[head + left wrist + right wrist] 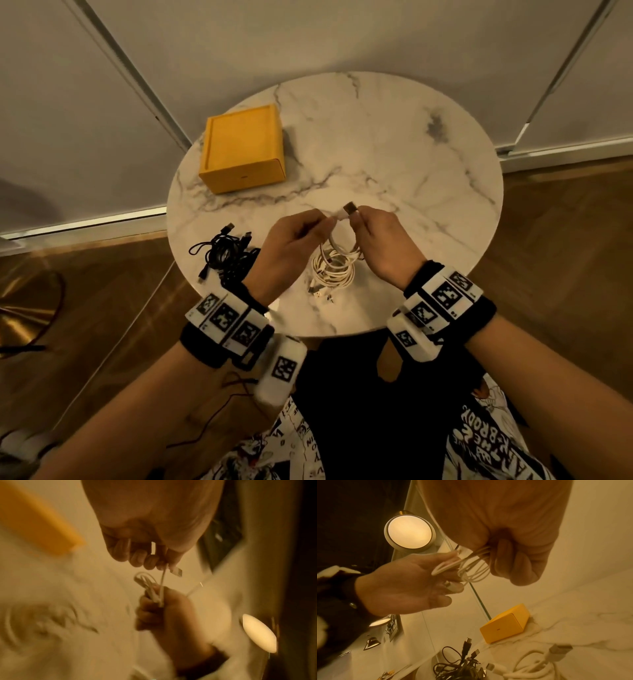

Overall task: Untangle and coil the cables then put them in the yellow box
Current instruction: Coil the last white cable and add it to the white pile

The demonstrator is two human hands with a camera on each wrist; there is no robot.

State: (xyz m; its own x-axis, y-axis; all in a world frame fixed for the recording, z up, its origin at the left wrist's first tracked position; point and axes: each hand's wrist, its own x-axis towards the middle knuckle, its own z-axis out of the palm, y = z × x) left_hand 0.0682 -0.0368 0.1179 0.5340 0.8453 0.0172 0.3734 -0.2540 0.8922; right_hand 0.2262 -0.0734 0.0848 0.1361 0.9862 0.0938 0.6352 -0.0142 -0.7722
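Both hands are raised over the near part of the round marble table, and a white cable runs between them. My right hand grips several coiled loops of it. My left hand pinches the strand beside its USB plug, which sticks up between the hands. More white cable lies in a loose pile under the hands. A tangle of black cables lies left of it. The yellow box stands at the table's far left.
The marble top is bare on its right and far side. A lit round lamp is off to the left, with a brass lamp base on the wooden floor. Pale wall panels stand behind the table.
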